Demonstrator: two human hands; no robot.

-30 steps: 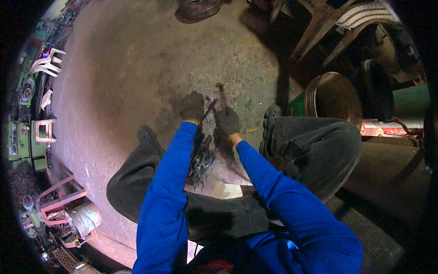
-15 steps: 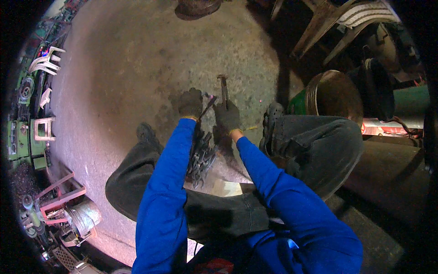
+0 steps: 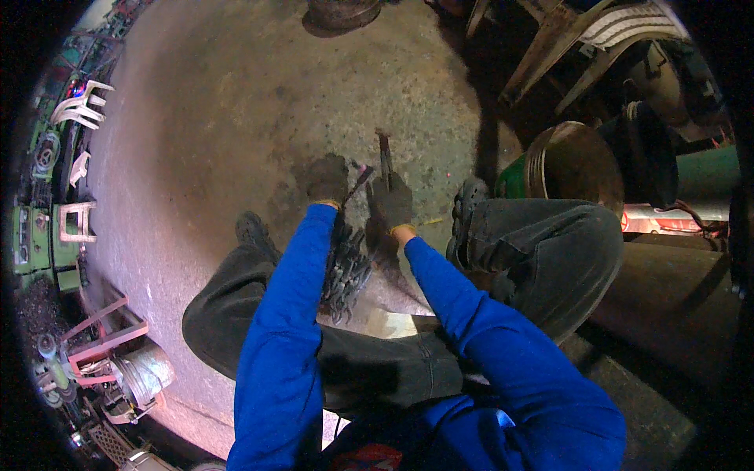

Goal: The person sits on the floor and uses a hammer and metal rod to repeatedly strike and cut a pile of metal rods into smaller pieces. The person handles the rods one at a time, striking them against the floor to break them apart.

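Note:
Both my hands wear dark gloves and are close together over the concrete floor between my legs. My right hand is closed round the handle of a hammer, whose head points away from me and is smeared by motion. To its left, my left hand is closed on a slim dark metal piece that sticks out toward the hammer. Its fingers are partly lost in shadow. Below the hands, beside my left forearm, lies a pile of similar dark metal pieces.
A round metal object stands on the floor ahead. To the right are a green-sided bucket, a dark container and a chair. White chairs and green machinery line the left, with a metal drum nearer me.
The hammer's head has shifted slightly and is now blurred. My hands stay almost in the same place, still gripping the hammer and the metal piece.

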